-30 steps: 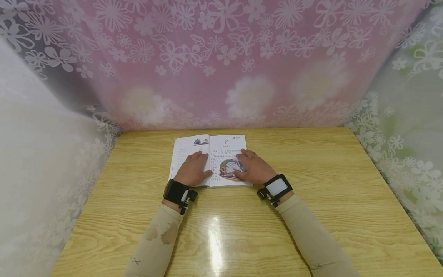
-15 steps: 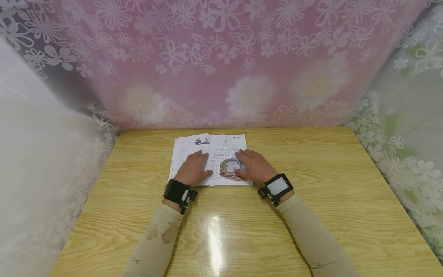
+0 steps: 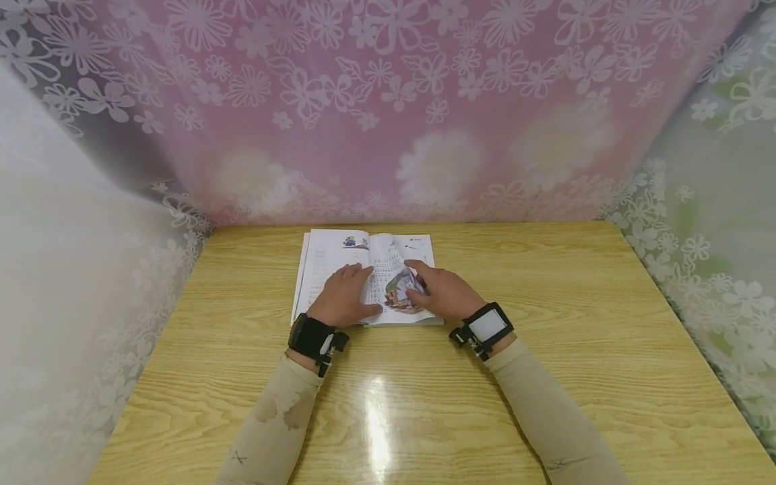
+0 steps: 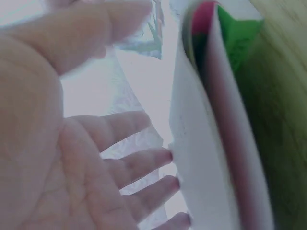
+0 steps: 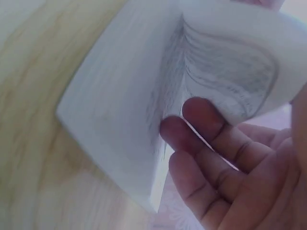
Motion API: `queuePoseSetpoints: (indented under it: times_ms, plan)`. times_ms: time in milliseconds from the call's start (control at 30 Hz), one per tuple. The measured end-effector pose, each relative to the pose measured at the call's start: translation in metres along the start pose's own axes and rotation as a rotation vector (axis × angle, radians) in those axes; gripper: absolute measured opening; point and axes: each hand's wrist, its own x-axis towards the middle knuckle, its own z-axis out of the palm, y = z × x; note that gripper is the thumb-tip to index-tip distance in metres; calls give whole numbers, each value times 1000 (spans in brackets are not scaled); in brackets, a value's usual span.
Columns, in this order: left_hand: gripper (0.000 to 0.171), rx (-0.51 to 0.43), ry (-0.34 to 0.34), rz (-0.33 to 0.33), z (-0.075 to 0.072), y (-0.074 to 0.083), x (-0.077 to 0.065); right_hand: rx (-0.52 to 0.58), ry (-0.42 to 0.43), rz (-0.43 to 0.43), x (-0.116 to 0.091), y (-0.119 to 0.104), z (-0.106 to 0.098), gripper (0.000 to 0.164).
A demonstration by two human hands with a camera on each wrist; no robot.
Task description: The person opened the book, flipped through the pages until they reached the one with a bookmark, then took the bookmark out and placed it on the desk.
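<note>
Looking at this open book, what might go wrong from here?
The right page bows up in the right grip, so it may crease if pulled hard. Extra pages might come along too; I can't tell how many are pinched. The left grip lies on the left page with its thumb by the fold, where a turning page could snag.

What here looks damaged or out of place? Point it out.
Brown patches mark the left sleeve, unlike the right sleeve; stain or hole, I can't tell. The curled page isn't odd: the right grip holds it up.
</note>
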Motion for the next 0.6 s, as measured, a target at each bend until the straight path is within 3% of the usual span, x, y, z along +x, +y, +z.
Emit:
queuePoseSetpoints:
  times_ms: [200,300,367,467,600]
  plan:
    - [112,-58,-29,0,-3,10,-2,180,20,-61,0,-8,-2,59]
    - [116,-97,1,23,-3,11,-1,229,15,-82,-1,-12,-2,61]
    - [108,-121,67,54,-3,11,1,229,11,-88,-1,-13,-2,62]
    - [90,-130,221,91,-7,9,4,207,7,-84,-1,-12,-3,67]
    - [69,-59,442,93,-11,5,8,121,13,-38,-1,-8,-2,77]
